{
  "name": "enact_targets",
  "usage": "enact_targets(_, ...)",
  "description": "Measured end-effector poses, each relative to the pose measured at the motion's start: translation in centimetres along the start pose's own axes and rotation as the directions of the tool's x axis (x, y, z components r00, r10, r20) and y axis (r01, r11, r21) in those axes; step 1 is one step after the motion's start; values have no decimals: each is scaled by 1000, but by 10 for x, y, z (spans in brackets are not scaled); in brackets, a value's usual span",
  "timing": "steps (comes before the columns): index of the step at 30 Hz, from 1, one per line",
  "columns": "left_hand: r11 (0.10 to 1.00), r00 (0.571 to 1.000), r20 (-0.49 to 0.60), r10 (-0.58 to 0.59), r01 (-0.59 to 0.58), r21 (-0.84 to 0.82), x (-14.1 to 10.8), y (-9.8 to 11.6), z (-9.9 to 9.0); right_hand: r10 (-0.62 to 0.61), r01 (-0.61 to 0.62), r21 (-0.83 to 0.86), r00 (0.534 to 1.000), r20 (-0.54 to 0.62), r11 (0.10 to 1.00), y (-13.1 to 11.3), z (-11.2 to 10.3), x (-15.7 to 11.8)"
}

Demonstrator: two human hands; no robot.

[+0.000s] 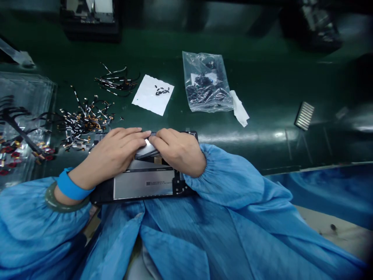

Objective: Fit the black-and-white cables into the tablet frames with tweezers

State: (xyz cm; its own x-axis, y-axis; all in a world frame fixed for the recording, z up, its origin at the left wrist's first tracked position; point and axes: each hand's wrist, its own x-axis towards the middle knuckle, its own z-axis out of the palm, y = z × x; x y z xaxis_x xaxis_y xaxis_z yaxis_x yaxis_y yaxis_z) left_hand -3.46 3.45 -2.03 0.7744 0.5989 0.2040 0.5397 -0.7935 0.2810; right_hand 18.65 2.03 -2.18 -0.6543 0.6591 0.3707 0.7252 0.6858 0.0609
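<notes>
Close against me at twelve o'clock lies the opened tablet (142, 184). My left hand (116, 151) and right hand (181, 151) meet over its far half, fingers together, tips at a shiny metal piece (145, 149); I can't tell whether they clamp it. Beyond: tangled cables (87, 122) at eleven, white paper (150, 103) bearing black bits (162, 91) at twelve, a plastic bag (208, 87) at one.

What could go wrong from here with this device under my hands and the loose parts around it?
Your left hand and right hand meet over a silver piece at the device; uneven pressure might bend it. The loose cables lie close to the left hand, which could snag one. The small black pieces sit loose on the white paper and might scatter if it's bumped.
</notes>
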Motion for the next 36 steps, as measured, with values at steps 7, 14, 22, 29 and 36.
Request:
enact_targets(7,985,997,-5,-82,81,-155,1,-2,-5,9,-10,-1,997,-71,1000,-1,-3,0)
enact_targets(14,972,986,-54,-157,145,-185,0,-1,-5,146,-132,136,984,-100,982,1,2,-3)
enact_targets(22,978,989,-53,-138,127,-167,0,-1,-4,230,-177,233,947,-224,956,1,1,-1)
enact_targets(29,969,986,-55,-157,143,-202,0,0,-4,163,-135,165,972,-172,977,1,6,-1)
enact_targets(36,983,991,-73,-109,97,-157,0,0,-3,45,-36,69,991,-127,997,-1,7,-4)
